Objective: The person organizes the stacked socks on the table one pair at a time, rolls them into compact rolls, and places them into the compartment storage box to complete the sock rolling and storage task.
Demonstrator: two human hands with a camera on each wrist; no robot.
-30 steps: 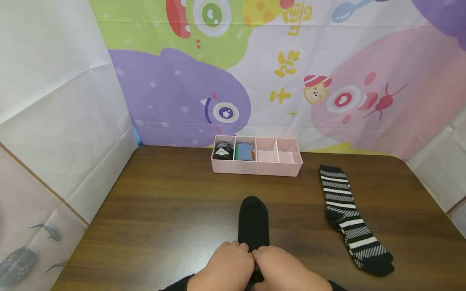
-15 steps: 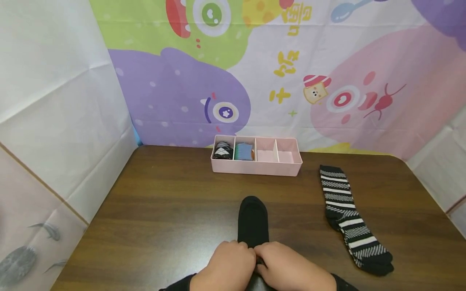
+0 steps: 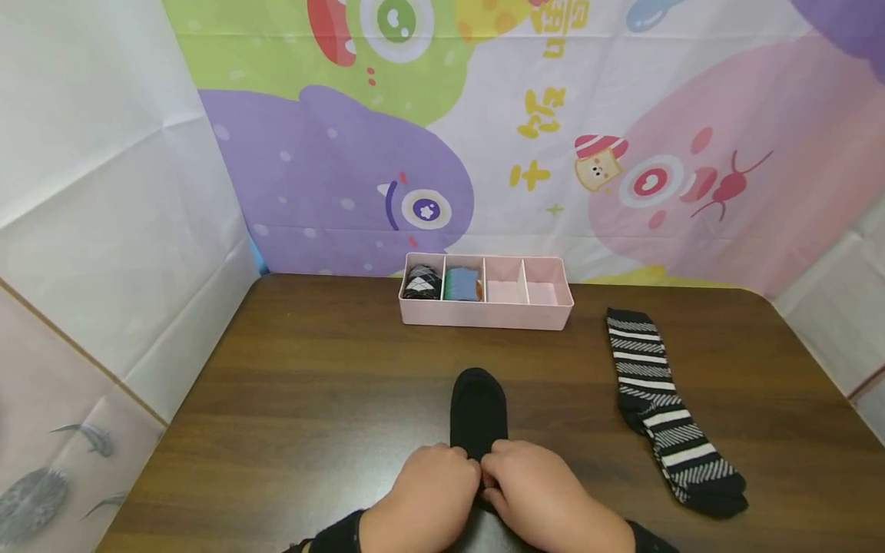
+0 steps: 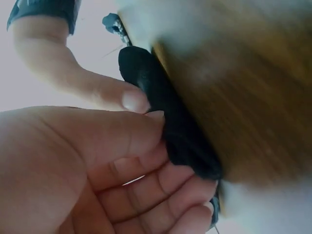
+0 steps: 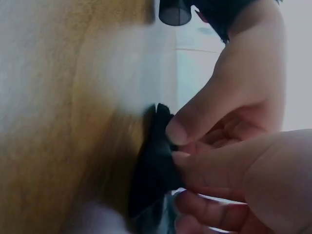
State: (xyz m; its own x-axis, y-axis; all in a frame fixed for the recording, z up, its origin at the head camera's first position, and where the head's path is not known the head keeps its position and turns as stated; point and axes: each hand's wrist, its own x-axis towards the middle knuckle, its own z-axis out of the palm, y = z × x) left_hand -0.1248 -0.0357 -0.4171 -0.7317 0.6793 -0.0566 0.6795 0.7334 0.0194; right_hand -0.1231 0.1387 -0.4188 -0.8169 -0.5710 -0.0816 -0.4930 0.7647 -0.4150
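Black sock [image 3: 478,407]: on the near side of the bench [image 3: 311,392], roughly midway between left and right edges; rounded end flat, toward the far edge; matte, soft-looking knit.
Left hand [image 3: 434,495]: pinching the sock between thumb and fingers.
Right hand [image 3: 542,495]: pinching the same cloth, close beside.
Handling: best to keep both pinches level and snug, to avoid twisting.
Striped socks [image 3: 667,399]: flat near the right edge, banded black and white.
Pink box [image 3: 487,315]: at the far edge; smooth, plastic-looking, with argyle bundle [image 3: 422,284] and blue bundle [image 3: 461,284] in left compartments.
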